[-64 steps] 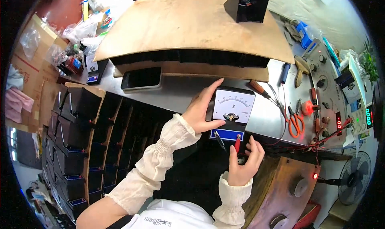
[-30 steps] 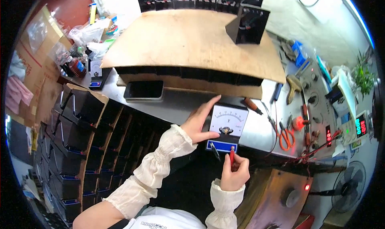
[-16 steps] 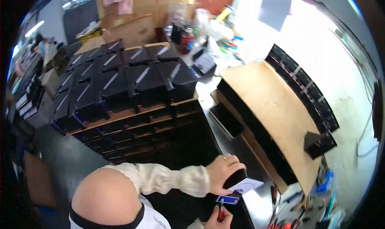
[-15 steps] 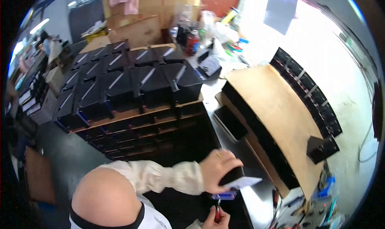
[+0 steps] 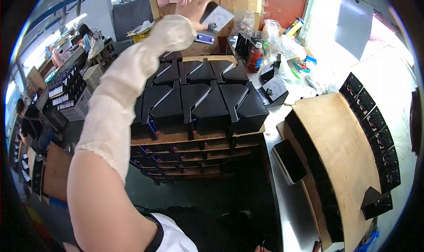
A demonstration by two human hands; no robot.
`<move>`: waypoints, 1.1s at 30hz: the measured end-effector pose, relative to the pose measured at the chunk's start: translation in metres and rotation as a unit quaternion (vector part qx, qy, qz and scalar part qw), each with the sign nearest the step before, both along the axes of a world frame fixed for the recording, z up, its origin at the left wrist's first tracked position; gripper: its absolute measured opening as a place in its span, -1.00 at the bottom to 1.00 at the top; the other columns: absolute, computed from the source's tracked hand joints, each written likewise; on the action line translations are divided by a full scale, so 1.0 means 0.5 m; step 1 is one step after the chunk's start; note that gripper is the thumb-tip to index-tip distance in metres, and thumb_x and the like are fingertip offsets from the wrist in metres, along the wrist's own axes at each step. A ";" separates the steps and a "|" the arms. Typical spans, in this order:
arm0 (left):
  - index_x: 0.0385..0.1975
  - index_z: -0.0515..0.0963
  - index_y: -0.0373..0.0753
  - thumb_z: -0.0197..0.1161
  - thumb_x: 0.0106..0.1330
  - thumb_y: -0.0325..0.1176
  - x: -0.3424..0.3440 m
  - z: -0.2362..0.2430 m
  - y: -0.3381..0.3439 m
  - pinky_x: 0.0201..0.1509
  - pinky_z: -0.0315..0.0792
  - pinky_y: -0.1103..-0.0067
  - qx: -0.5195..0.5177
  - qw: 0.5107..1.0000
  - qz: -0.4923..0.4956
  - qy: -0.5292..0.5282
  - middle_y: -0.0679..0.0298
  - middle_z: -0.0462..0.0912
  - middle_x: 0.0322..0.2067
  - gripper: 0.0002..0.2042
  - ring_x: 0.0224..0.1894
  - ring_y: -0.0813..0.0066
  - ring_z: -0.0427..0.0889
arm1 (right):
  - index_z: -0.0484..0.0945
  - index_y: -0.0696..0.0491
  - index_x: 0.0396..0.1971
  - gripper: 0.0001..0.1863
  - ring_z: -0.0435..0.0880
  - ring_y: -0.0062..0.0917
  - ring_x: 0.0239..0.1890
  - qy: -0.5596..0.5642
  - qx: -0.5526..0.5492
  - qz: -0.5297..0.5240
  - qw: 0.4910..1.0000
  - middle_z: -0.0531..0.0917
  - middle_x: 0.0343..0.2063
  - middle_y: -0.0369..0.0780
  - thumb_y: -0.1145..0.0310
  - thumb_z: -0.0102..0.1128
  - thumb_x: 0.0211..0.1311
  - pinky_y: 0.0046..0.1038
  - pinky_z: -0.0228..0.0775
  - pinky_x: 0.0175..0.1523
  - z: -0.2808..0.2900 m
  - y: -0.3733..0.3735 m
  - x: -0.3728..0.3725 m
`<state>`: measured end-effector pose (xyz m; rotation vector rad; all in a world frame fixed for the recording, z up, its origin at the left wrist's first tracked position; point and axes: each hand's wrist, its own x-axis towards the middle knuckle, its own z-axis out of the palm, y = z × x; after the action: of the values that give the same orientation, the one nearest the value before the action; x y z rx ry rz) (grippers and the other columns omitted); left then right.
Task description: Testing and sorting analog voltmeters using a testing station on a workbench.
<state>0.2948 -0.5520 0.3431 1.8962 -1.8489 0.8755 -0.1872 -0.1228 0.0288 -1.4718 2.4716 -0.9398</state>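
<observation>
My left hand [image 5: 194, 12], at the end of a cream oversleeve, is raised at the far side of the stack. Its fingers are closed on a black case with a white dial-like face [image 5: 218, 18]; a blue-purple strip [image 5: 204, 38] shows along the lower edge. Below it, rows of black slant-topped cases [image 5: 202, 102] sit on wooden boards. Only a sliver of my right hand [image 5: 260, 250] shows at the bottom edge, closed around a thin dark tool [image 5: 263, 242]; most of that hand is cut off.
Along the metal bench [image 5: 282, 194] lies a dark phone [image 5: 289, 161]. A curved wooden board [image 5: 338, 137] bears black cases along its far edge. A bottle of reddish liquid [image 5: 255, 57] and plastic bags stand behind. People sit at work at far left.
My left hand has carried the black case from above the bench, near my right hand, up and away to beyond the stack. My right hand has dropped almost out of view.
</observation>
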 end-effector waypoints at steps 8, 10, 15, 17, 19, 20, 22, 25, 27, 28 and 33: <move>0.31 0.30 0.02 0.48 -0.05 -0.16 0.092 -0.166 -0.093 0.30 0.34 0.20 0.317 0.913 0.184 0.179 0.17 0.40 0.28 -0.19 0.27 0.05 0.42 | 0.62 0.12 -0.27 -0.73 0.74 -0.50 -0.30 -0.089 0.150 -0.114 0.978 0.75 -0.38 -0.16 0.23 0.38 0.19 -0.47 0.58 -0.16 -0.023 0.129 0.017; 0.24 0.43 0.11 0.49 -0.08 -0.05 0.147 -0.175 -0.090 0.33 0.29 0.17 0.333 0.909 0.197 0.155 0.29 0.40 0.29 -0.25 0.30 0.10 0.39 | 0.60 0.12 -0.24 -0.71 0.73 -0.51 -0.29 -0.094 0.204 -0.154 0.962 0.74 -0.36 -0.16 0.21 0.36 0.22 -0.47 0.58 -0.14 -0.026 0.159 0.025; 0.38 0.23 0.21 0.38 0.00 0.14 0.125 -0.168 -0.079 0.43 0.14 0.21 0.390 0.897 0.152 0.144 0.34 0.23 0.39 -0.15 0.43 0.19 0.18 | 0.60 0.10 -0.25 -0.71 0.75 -0.48 -0.29 -0.123 0.206 -0.179 0.954 0.75 -0.36 -0.17 0.18 0.36 0.22 -0.44 0.58 -0.16 -0.066 0.187 0.012; 0.40 0.16 0.22 -0.04 0.37 0.14 0.126 -0.188 -0.050 0.35 0.29 0.25 0.384 0.920 0.056 -0.064 0.26 0.34 0.32 -0.41 0.31 0.12 0.36 | 0.60 0.09 -0.25 -0.71 0.75 -0.48 -0.29 -0.137 0.190 -0.207 0.950 0.75 -0.36 -0.18 0.18 0.36 0.21 -0.43 0.58 -0.17 -0.079 0.186 0.005; 0.32 0.30 0.25 -0.19 0.50 -0.14 0.069 -0.188 0.000 0.23 0.40 0.29 0.308 0.945 0.054 -0.095 0.17 0.49 0.19 -0.59 0.19 0.13 0.50 | 0.60 0.06 -0.27 -0.71 0.76 -0.39 -0.30 -0.054 0.153 -0.169 0.972 0.75 -0.36 -0.18 0.14 0.35 0.20 -0.39 0.58 -0.20 -0.081 0.176 0.000; 0.30 0.32 0.29 -0.21 0.51 -0.15 0.126 -0.188 -0.003 0.20 0.43 0.30 0.325 0.937 0.058 -0.116 0.17 0.55 0.13 -0.60 0.16 0.13 0.52 | 0.60 0.02 -0.28 -0.70 0.75 -0.29 -0.32 -0.045 0.151 -0.163 0.974 0.74 -0.38 -0.17 0.11 0.35 0.18 -0.33 0.56 -0.25 -0.064 0.160 0.002; 0.27 0.35 0.34 -0.24 0.52 -0.12 0.075 -0.174 -0.011 0.25 0.38 0.27 0.382 0.913 0.069 -0.124 0.19 0.61 0.04 -0.62 0.17 0.14 0.53 | 0.62 0.00 -0.32 -0.73 0.71 -0.22 -0.41 -0.036 0.084 -0.141 0.986 0.72 -0.45 -0.14 0.12 0.37 0.14 -0.27 0.52 -0.30 -0.060 0.145 -0.003; 0.40 0.16 -0.08 -0.05 0.40 0.15 0.145 -0.101 -0.139 0.50 -0.03 0.21 0.304 0.933 0.123 -0.151 0.05 0.19 0.38 -0.34 0.46 0.07 0.06 | 0.63 0.01 -0.35 -0.79 0.71 -0.28 -0.44 -0.069 0.019 -0.092 0.993 0.70 -0.50 -0.14 0.20 0.38 0.14 -0.32 0.52 -0.32 -0.061 0.118 -0.012; 0.34 0.22 -0.30 0.18 0.27 0.10 -0.212 -0.087 -0.134 0.48 0.00 0.25 0.130 0.959 -0.250 -0.039 -0.04 0.23 0.34 -0.25 0.43 0.02 0.09 | 0.62 0.02 -0.38 -0.81 0.70 -0.29 -0.47 -0.012 0.008 -0.112 0.994 0.69 -0.52 -0.14 0.24 0.39 0.13 -0.32 0.51 -0.34 -0.014 0.119 -0.016; 0.30 0.27 -0.32 0.29 0.20 0.02 -0.381 -0.080 -0.102 0.44 0.09 0.27 0.067 0.913 -0.402 -0.010 -0.03 0.30 0.30 -0.25 0.37 0.06 0.23 | 0.62 0.03 -0.39 -0.81 0.69 -0.27 -0.48 0.011 -0.009 -0.116 0.993 0.68 -0.52 -0.13 0.26 0.41 0.12 -0.34 0.51 -0.35 0.008 0.118 -0.017; 0.37 0.19 -0.14 0.25 0.15 0.22 -0.937 -0.070 0.214 0.40 -0.04 0.04 -0.051 0.796 -0.598 -0.073 0.16 0.24 0.36 -0.15 0.45 0.21 0.10 | 0.62 0.11 -0.44 -0.77 0.64 -0.33 -0.54 0.002 -0.087 -0.114 0.990 0.63 -0.59 -0.15 0.31 0.48 0.01 -0.41 0.47 -0.40 0.047 0.080 0.023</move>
<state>-0.1735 -0.4448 0.3083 0.2939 -2.4222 0.5899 -0.1758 -0.0828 0.0522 -1.2521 2.6637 -1.2202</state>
